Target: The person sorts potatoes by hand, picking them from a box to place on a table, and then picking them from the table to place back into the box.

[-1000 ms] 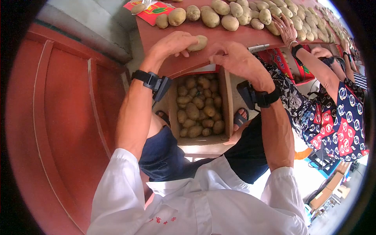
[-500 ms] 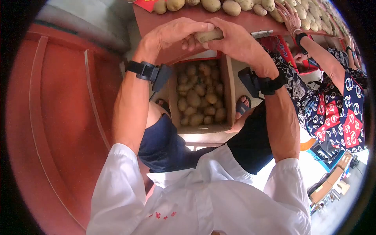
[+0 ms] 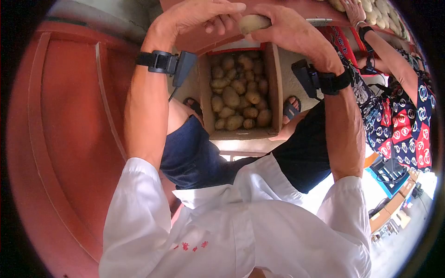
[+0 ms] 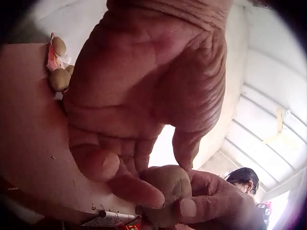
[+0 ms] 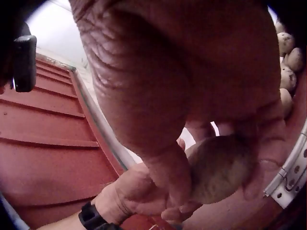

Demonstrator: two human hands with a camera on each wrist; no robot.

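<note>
The right hand (image 3: 296, 34) grips a potato (image 3: 254, 24) beside the loosely bent left hand (image 3: 194, 16); whether the left touches it cannot be told. Only the head view shows the box (image 3: 275, 88) of potatoes below.

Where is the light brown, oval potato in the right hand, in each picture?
Head view: the light brown, oval potato is near the top, in the right hand.
Left wrist view: the potato is at the bottom, just right of the middle.
Right wrist view: the potato is low down, right of the middle.
All three views share the silver metal strip by the red table.
</note>
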